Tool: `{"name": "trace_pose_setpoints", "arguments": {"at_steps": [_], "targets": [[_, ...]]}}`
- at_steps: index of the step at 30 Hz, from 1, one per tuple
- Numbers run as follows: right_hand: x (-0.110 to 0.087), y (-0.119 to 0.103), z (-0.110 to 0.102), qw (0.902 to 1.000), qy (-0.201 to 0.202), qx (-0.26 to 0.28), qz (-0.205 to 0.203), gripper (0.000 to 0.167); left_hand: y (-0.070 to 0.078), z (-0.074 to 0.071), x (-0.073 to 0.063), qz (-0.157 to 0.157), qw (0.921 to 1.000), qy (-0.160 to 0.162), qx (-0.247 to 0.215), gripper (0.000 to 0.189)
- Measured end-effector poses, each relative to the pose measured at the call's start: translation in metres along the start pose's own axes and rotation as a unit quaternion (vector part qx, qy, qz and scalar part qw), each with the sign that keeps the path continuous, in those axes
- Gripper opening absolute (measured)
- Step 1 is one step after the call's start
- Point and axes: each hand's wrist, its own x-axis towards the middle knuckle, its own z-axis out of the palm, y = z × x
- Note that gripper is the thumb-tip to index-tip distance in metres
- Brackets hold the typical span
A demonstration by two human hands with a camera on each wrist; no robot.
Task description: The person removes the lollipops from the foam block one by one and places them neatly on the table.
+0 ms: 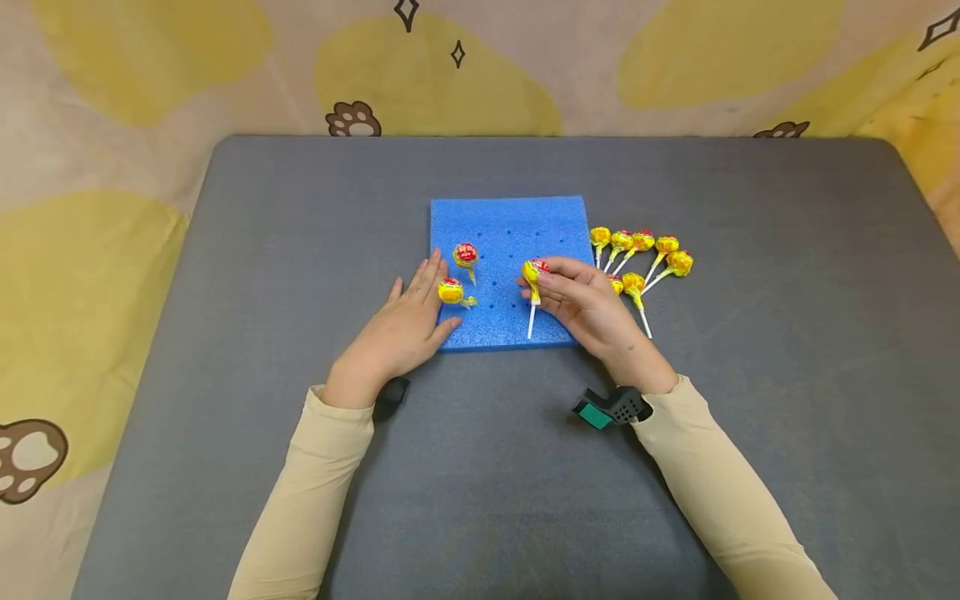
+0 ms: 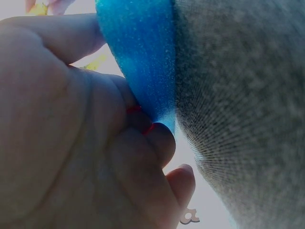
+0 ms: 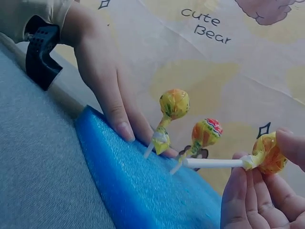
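A blue foam block [image 1: 525,215] with small holes lies on the table. Two yellow lollipops, one [image 1: 465,254] showing a red label and one [image 1: 450,291] nearer the front, stand with their sticks in its left part. My right hand [image 1: 588,308] pinches another lollipop [image 3: 270,157] by its wrapped head above the block's right side, its white stick free and pointing down toward me in the head view. My left hand [image 1: 401,329] rests against the block's left edge with fingers extended; in the left wrist view its fingers [image 2: 159,143] touch the blue side.
Several loose yellow lollipops [image 1: 666,244] lie fanned out on the grey table [image 1: 787,333] right of the block, some partly hidden behind my right hand. Each wrist wears a black camera mount [image 1: 618,407]. A patterned yellow cloth [image 1: 480,75] hangs behind the table.
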Motion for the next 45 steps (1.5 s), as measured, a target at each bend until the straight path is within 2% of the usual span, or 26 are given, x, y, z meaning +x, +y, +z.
{"name": "trace_pose_setpoints", "arguments": {"at_steps": [10, 24, 30, 34, 38, 41, 45], "targets": [[-0.018, -0.007, -0.011, 0.9984, -0.001, -0.043, -0.037, 0.021, 0.001, -0.002, -0.001, 0.000, 1.0000, -0.005, -0.001, 0.076], [-0.034, -0.029, -0.032, 0.9948, 0.029, -0.062, -0.076, 0.020, -0.001, -0.001, 0.001, 0.001, 1.0000, -0.006, 0.001, 0.076], [-0.036, -0.039, -0.040, 0.9917, 0.031, -0.068, -0.104, 0.022, -0.001, -0.002, 0.001, 0.001, 1.0000, -0.009, -0.001, 0.077], [-0.039, -0.049, -0.049, 0.9888, 0.047, -0.076, -0.120, 0.021, -0.001, -0.002, 0.001, 0.001, 0.9999, -0.011, 0.000, 0.077], [-0.045, -0.061, -0.059, 0.9826, 0.072, -0.104, -0.136, 0.016, 0.000, -0.002, 0.002, 0.001, 0.9999, -0.013, 0.001, 0.077], [-0.050, -0.069, -0.067, 0.9776, 0.081, -0.134, -0.141, 0.019, -0.001, -0.002, 0.002, 0.002, 0.9999, -0.012, 0.001, 0.076], [-0.053, -0.077, -0.075, 0.9709, 0.109, -0.183, -0.109, 0.021, -0.001, -0.002, 0.002, 0.001, 0.9999, -0.012, -0.001, 0.077]]}}
